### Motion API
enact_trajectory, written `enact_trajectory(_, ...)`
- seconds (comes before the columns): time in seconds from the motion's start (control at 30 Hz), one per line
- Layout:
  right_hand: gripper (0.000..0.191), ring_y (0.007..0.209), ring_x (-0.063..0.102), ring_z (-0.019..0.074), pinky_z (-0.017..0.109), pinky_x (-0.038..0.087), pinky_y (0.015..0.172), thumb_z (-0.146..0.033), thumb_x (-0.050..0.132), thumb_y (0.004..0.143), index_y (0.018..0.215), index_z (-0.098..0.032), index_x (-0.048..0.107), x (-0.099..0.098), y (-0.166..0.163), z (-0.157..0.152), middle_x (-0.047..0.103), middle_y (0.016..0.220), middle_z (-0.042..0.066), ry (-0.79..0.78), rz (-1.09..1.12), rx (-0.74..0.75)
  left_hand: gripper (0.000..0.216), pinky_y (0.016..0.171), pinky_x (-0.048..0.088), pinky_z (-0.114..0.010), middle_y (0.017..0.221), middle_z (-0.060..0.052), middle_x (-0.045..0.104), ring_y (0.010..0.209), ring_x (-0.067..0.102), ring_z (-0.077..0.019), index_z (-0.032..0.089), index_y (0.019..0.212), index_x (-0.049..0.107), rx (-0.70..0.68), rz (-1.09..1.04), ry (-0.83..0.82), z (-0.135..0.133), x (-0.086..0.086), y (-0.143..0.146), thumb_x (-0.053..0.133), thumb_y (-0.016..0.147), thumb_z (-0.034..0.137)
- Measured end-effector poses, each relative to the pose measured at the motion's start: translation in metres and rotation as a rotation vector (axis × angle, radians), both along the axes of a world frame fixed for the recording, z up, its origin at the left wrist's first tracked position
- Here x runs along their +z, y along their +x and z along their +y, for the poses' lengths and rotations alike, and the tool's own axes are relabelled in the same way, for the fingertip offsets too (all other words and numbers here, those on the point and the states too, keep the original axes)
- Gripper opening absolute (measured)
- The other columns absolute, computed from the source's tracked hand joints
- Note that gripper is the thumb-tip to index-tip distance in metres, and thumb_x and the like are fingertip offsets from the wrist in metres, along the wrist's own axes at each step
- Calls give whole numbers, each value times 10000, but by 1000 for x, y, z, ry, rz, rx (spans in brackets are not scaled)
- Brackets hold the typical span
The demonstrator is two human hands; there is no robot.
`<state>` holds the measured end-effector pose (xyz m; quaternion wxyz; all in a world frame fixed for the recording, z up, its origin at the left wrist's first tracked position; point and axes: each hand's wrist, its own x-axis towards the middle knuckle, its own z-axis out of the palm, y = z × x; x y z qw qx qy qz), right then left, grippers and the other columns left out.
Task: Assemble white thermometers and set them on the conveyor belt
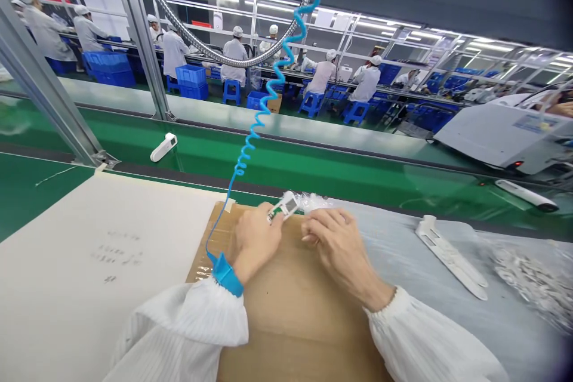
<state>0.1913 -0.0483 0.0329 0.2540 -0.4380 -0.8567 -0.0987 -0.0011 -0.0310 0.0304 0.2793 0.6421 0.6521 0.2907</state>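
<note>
My left hand [254, 240] is closed on a small circuit board with a display [285, 207], held just above a brown cardboard sheet [286, 310]. A blue wrist strap [227, 275] with a coiled blue cord [264, 107] is on that wrist. My right hand [336, 242] lies beside it with fingers curled near a clear plastic bag [313, 201]; what those fingers pinch is hidden.
A white foam pad [89, 262] lies to the left. A white plastic housing [450, 255] and a pile of small parts [532, 277] lie to the right. White devices [163, 147] ride the green conveyor [313, 161]. Several workers sit at far benches. A white machine [501, 134] stands at right.
</note>
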Motion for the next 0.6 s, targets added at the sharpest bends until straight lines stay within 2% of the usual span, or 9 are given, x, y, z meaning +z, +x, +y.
enact_trajectory(0.1,145,797,584,168,363,357,840,-136,488,967,860,-228,523,-1,0,7,666,867,-8,-114,169,-16,248,714,405,-317,938,-92,742,858,669,-256,217,972,715,109,-14,3,6,3,-6,540,912,381)
enact_trajectory(0.2,78,805,580,175,338,362,773,-198,526,973,918,-235,566,6,0,22,668,892,-4,-63,256,-99,234,670,376,-301,896,-59,743,842,672,-250,256,1005,707,57,-4,39,3,3,-5,545,911,397)
enact_trajectory(0.3,92,890,595,175,352,335,830,-195,552,973,982,-262,615,12,-3,33,693,1023,-11,17,168,-98,221,620,326,-294,865,-29,745,827,678,-255,296,1021,702,-56,51,84,-4,1,1,545,911,405)
enact_trajectory(0.4,136,841,587,165,371,306,855,-165,545,975,890,-249,610,11,-8,34,701,961,-21,113,46,-110,218,602,300,-296,864,-17,749,814,680,-254,318,1034,706,-113,100,107,-7,-1,4,544,912,397)
enact_trajectory(0.5,188,826,584,166,382,295,877,-129,516,976,834,-236,576,7,-8,31,689,886,-23,197,-41,-118,206,604,300,-301,867,-4,754,819,683,-254,348,1029,715,-108,115,98,-6,-3,4,562,900,397)
enact_trajectory(0.6,203,853,585,164,373,300,889,-72,501,955,834,-229,548,5,-8,26,681,890,-20,170,-51,-97,174,610,309,-303,896,8,761,847,686,-254,369,994,724,-29,90,48,-7,-1,6,612,862,388)
